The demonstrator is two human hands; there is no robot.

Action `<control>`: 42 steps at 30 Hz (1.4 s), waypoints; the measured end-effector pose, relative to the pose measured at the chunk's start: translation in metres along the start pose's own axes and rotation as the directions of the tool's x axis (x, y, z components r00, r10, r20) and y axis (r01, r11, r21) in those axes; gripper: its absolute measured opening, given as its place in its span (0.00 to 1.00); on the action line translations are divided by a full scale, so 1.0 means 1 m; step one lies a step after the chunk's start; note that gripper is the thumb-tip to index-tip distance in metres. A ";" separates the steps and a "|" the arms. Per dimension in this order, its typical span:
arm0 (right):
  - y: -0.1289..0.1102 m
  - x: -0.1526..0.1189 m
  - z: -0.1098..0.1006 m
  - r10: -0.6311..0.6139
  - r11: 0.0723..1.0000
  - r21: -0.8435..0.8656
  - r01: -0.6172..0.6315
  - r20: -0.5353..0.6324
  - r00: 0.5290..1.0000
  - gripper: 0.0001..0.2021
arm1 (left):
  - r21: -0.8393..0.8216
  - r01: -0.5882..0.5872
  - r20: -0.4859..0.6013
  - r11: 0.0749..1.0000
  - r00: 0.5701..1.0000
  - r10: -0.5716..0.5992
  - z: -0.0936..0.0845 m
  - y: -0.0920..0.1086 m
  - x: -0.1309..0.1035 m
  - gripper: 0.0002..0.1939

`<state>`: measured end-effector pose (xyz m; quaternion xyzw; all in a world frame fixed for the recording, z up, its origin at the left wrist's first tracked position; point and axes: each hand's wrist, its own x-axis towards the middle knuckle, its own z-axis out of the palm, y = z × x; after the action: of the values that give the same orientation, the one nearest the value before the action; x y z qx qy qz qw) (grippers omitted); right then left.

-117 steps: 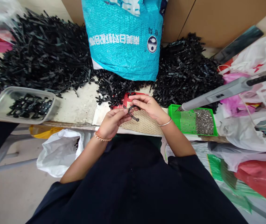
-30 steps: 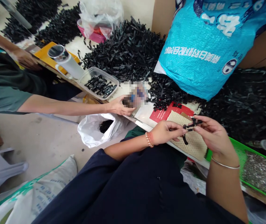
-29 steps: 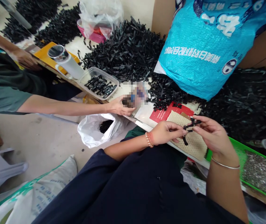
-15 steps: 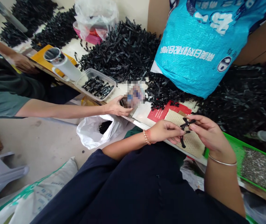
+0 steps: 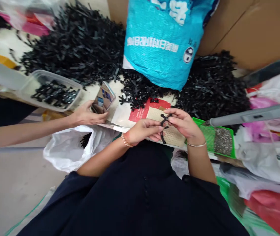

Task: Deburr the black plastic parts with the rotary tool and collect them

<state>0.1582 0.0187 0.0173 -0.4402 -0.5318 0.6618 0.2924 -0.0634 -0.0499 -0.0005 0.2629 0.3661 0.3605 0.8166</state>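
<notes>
Left hand point(image 5: 143, 130) and right hand point(image 5: 183, 123) meet over the honeycomb pad point(image 5: 170, 137) at the surface's near edge. Both sets of fingers pinch the black plastic piece point(image 5: 164, 126) between them. Best done with fingertip grips kept near the joint, parts squarely aligned.

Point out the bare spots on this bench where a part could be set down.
Free: the pale strip between the clear tub and phone; the honeycomb mat under the left hand and right hand, which hold a black part. Crowded: black piles, blue bag, green tray.
</notes>
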 end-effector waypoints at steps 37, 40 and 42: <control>-0.012 -0.008 -0.013 -0.078 0.971 -0.227 0.074 -0.007 0.997 0.17 | 0.125 -0.284 -0.015 0.951 0.957 0.288 0.005 -0.020 0.009 0.22; -0.011 -0.008 -0.013 -0.066 0.971 -0.229 0.064 -0.001 0.998 0.18 | 0.142 -0.285 0.004 0.948 0.958 0.287 0.003 -0.021 0.010 0.24; -0.010 -0.007 -0.012 -0.065 0.978 -0.198 0.063 -0.006 0.998 0.18 | 0.125 -0.286 0.004 0.950 0.958 0.288 0.003 -0.021 0.012 0.25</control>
<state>0.1712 0.0204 0.0279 -0.4539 -0.6069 0.5931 0.2719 -0.0473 -0.0540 -0.0182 0.3612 0.3515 0.4537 0.7349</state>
